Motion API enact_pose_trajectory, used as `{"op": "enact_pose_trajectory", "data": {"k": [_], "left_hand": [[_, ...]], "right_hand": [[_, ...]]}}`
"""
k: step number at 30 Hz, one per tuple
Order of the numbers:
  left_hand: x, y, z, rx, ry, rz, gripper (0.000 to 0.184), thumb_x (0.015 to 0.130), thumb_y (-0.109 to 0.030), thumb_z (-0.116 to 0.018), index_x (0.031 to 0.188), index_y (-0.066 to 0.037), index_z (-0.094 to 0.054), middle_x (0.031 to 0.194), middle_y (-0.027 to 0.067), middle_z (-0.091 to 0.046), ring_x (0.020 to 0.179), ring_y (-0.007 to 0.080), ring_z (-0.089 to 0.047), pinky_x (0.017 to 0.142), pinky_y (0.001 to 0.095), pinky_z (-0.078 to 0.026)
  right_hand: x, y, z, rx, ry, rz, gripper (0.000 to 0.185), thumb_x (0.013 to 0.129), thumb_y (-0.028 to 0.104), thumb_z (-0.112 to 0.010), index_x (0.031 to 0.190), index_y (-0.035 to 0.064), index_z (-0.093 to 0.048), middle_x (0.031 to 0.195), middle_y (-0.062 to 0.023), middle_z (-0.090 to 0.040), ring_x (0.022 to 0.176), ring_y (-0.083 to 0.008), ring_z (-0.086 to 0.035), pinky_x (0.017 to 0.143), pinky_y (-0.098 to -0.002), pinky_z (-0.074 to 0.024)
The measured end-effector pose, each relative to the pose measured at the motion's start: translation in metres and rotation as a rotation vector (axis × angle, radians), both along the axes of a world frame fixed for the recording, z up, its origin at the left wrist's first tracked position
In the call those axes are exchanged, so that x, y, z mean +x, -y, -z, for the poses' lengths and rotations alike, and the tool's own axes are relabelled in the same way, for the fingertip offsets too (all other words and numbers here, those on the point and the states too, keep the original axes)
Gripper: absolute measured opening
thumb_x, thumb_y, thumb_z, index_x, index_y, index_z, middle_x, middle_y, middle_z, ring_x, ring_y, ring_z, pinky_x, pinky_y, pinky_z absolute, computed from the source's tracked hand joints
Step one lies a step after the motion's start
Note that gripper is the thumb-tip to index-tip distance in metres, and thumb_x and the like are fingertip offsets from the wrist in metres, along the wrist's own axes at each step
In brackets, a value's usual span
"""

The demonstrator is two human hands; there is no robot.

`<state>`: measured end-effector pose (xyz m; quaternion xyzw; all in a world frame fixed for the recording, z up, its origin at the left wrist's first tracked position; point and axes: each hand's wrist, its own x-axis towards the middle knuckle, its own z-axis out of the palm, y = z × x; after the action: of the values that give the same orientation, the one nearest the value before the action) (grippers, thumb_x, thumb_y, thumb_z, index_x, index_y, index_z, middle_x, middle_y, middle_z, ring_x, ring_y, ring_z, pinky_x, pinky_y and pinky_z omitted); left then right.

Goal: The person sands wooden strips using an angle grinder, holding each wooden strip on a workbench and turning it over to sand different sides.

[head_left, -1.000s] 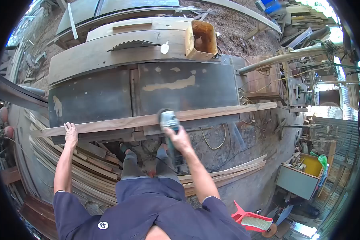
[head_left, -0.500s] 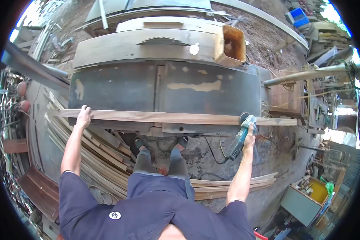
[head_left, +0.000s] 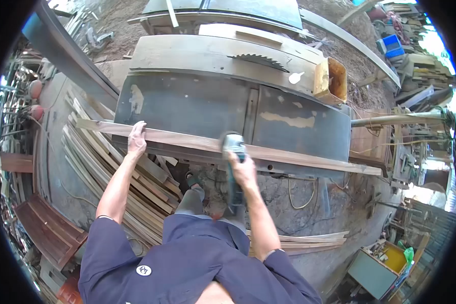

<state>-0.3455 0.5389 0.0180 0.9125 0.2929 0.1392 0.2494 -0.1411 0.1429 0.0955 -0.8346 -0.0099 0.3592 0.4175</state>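
We see the bench as the largest thing, its dark top marked with pale patches, and a pale board running along its far side. On the floor to the left lies a pile of wooden strips. The long wooden strip lies along the bench's near edge, slanting slightly down to the right, both ends jutting past the top. Our left arm reaches forward with the elbow only slightly bent; our right arm angles inward across the front of the body. The power tool points away from us, its blurred round head over the strip near mid-length; we cannot tell how firmly it presses. Part of a toothed saw blade shows at the board, left of an open box. Our right hand is closed around the tool's body, wrist nearly straight. Our left hand holds the strip near its left end, fingers together and bent over the far edge, thumb unclear. A small white piece lies between blade and box.
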Motion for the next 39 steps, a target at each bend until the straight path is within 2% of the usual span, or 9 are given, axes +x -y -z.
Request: {"op": "enact_pose_trajectory", "data": {"k": [2,8,10,15,22,30,33,34,39], "left_hand": [[-0.003,-0.007,0.0,-0.024,0.036,0.024,0.037,0.092,0.005,-0.056,0.128,-0.002,-0.06,0.133,0.0198,-0.062,0.128,0.0373,-0.057,0.111,0.0413,-0.045],[-0.007,-0.009,0.002,0.014,0.028,-0.042,0.039,0.095,0.002,-0.055,0.134,0.001,-0.056,0.137,0.0222,-0.059,0.129,0.0374,-0.056,0.112,0.0404,-0.043],[-0.006,-0.003,0.016,0.145,-0.112,-0.005,0.044,0.099,-0.009,-0.055,0.142,0.002,-0.05,0.15,0.0243,-0.047,0.142,0.0399,-0.042,0.118,0.0422,-0.036],[0.033,0.077,0.028,0.232,-0.548,-0.144,0.072,0.109,-0.045,-0.032,0.158,0.007,-0.02,0.167,0.0277,-0.008,0.156,0.0421,-0.005,0.127,0.0525,-0.007],[0.13,0.25,0.016,0.215,-0.461,0.02,0.077,0.107,-0.049,-0.037,0.161,0.001,-0.016,0.169,0.0248,-0.002,0.157,0.0404,0.0,0.124,0.0603,-0.001],[0.226,0.389,-0.001,0.188,-0.457,0.328,0.074,0.106,-0.05,-0.037,0.163,-0.007,-0.018,0.171,0.0185,-0.002,0.158,0.0352,0.004,0.123,0.059,0.004],[0.227,0.381,-0.007,0.126,-0.47,0.409,0.07,0.105,-0.049,-0.039,0.163,-0.012,-0.022,0.172,0.0159,-0.003,0.159,0.0335,0.003,0.125,0.0551,0.003],[0.218,0.368,-0.006,0.161,-0.454,0.354,0.07,0.105,-0.049,-0.039,0.163,-0.013,-0.023,0.172,0.0161,-0.002,0.159,0.0336,0.003,0.125,0.055,0.003],[0.145,0.236,0.008,0.307,-0.529,0.052,0.068,0.107,-0.049,-0.035,0.163,-0.013,-0.023,0.171,0.0181,-0.004,0.158,0.0355,-0.001,0.126,0.0538,-0.004]], "right_hand": [[-0.016,-0.053,-0.045,0.023,-0.075,-0.055,0.086,0.082,0.07,-0.069,0.127,-0.0037,-0.061,0.117,-0.0222,-0.07,0.111,-0.0302,-0.068,0.096,-0.0412,-0.0516],[-0.042,-0.116,-0.025,-0.032,-0.086,-0.298,0.096,0.079,0.073,-0.067,0.128,-0.0079,-0.055,0.119,-0.0315,-0.067,0.114,-0.0371,-0.067,0.097,-0.044,-0.0513],[-0.036,-0.092,-0.03,-0.007,-0.11,-0.276,0.094,0.08,0.073,-0.067,0.128,-0.0075,-0.056,0.12,-0.0312,-0.066,0.114,-0.0369,-0.066,0.098,-0.0439,-0.0512],[0.009,0.043,-0.024,-0.071,-0.005,-0.039,0.08,0.085,0.066,-0.068,0.126,-0.002,-0.062,0.114,-0.0222,-0.071,0.106,-0.0308,-0.069,0.094,-0.0418,-0.0523],[0.113,0.292,0.015,0.175,-0.005,0.416,0.058,0.094,0.058,-0.066,0.11,0.0019,-0.07,0.081,-0.0048,-0.067,0.065,-0.015,-0.064,0.058,-0.0303,-0.0512],[0.25,0.477,0.044,0.26,-0.032,0.769,0.071,0.088,0.076,-0.058,0.099,0.0072,-0.067,0.068,-0.0047,-0.061,0.056,-0.0201,-0.062,0.054,-0.0342,-0.0542],[0.269,0.477,0.032,0.223,-0.018,0.908,0.078,0.085,0.081,-0.057,0.107,0.0065,-0.064,0.068,-0.0062,-0.061,0.056,-0.0221,-0.063,0.055,-0.0359,-0.0561],[0.265,0.472,0.028,0.286,-0.012,0.877,0.08,0.083,0.079,-0.062,0.093,0.0005,-0.068,0.069,-0.0079,-0.064,0.058,-0.0226,-0.066,0.058,-0.0359,-0.0581],[0.215,0.398,0.026,0.122,0.016,0.635,0.066,0.089,0.069,-0.064,0.099,0.0042,-0.071,0.075,-0.0051,-0.065,0.06,-0.0181,-0.065,0.055,-0.0326,-0.0539]]}}
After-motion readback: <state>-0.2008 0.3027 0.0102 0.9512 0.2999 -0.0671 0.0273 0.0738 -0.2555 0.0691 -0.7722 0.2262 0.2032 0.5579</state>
